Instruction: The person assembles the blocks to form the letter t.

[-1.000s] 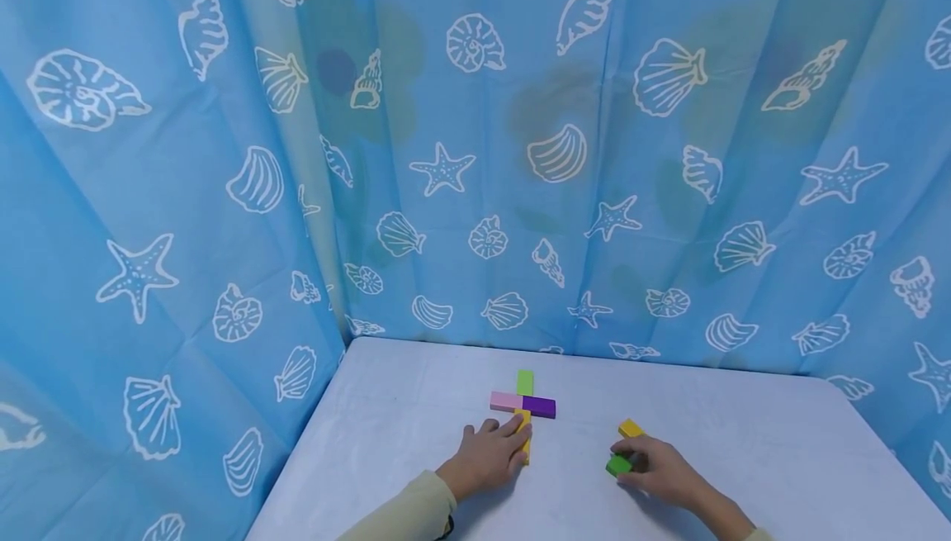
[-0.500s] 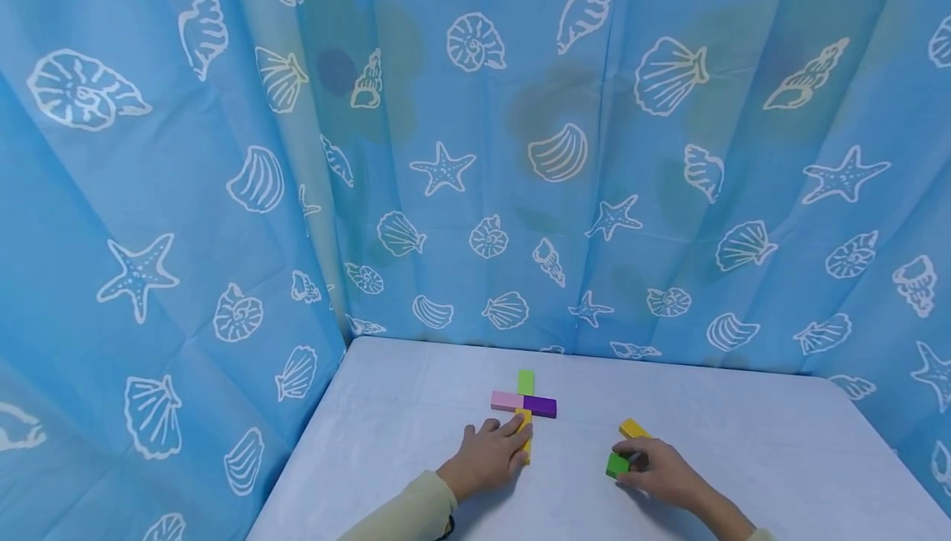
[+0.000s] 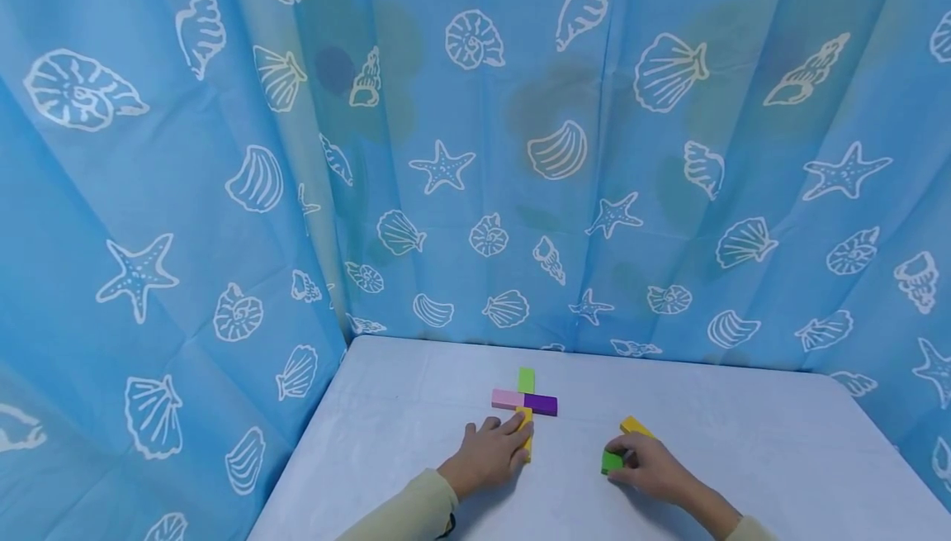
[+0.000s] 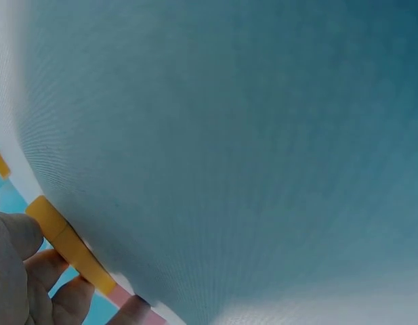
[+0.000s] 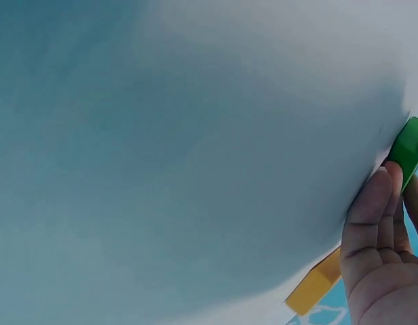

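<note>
My left hand [image 3: 489, 457] rests its spread fingers on the yellow blocks [image 4: 72, 248], which lie end to end with a seam between them. One fingertip reaches the pink block [image 3: 508, 398] in the left wrist view. That pink block meets a purple block [image 3: 541, 404], and a light green block [image 3: 526, 380] stands off behind them, making a cross shape with the yellow ones. Off to the right, my right hand [image 3: 652, 468] pinches a green block [image 3: 612, 462] between thumb and fingers, low over the table. Its far side is hidden by the fingers.
A yellow block [image 3: 636, 426] lies just behind my right hand, partly covered by it. The white table [image 3: 416, 388] ends at a blue curtain [image 3: 475, 194] with white shell prints, which hangs behind and to the left.
My right hand has shifted slightly left with the green block. The green block turns a little in the fingers. My left hand stays in place on the yellow blocks.
</note>
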A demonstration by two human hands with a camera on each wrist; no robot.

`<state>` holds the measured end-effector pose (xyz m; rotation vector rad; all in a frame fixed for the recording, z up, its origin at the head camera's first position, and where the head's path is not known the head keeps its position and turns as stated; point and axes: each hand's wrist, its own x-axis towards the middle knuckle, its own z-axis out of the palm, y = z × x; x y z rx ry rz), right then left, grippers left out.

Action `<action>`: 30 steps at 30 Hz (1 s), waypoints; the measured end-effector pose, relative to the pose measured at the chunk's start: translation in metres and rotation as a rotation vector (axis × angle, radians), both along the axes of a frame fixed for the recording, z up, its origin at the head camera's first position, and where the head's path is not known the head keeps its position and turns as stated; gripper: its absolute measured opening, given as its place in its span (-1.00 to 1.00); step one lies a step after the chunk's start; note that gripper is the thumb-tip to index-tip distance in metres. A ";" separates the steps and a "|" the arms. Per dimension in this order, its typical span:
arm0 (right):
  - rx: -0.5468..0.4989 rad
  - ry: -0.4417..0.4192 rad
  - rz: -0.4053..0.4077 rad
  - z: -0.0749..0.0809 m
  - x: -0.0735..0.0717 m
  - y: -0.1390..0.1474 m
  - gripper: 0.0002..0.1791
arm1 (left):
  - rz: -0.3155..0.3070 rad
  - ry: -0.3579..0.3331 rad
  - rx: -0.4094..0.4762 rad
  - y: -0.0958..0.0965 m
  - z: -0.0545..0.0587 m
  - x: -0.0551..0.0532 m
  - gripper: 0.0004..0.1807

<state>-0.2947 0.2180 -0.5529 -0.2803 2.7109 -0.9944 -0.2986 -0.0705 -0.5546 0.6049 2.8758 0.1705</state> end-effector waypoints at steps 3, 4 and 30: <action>-0.022 0.003 0.031 -0.001 0.001 -0.002 -0.62 | -0.005 0.004 -0.001 0.000 0.000 0.000 -0.43; -0.028 0.009 0.042 -0.001 0.001 -0.003 -0.62 | -0.006 0.004 -0.001 0.000 0.000 0.000 -0.43; -0.146 0.057 0.155 0.012 0.015 -0.066 -0.57 | -0.001 -0.009 0.015 0.000 0.001 -0.003 -0.43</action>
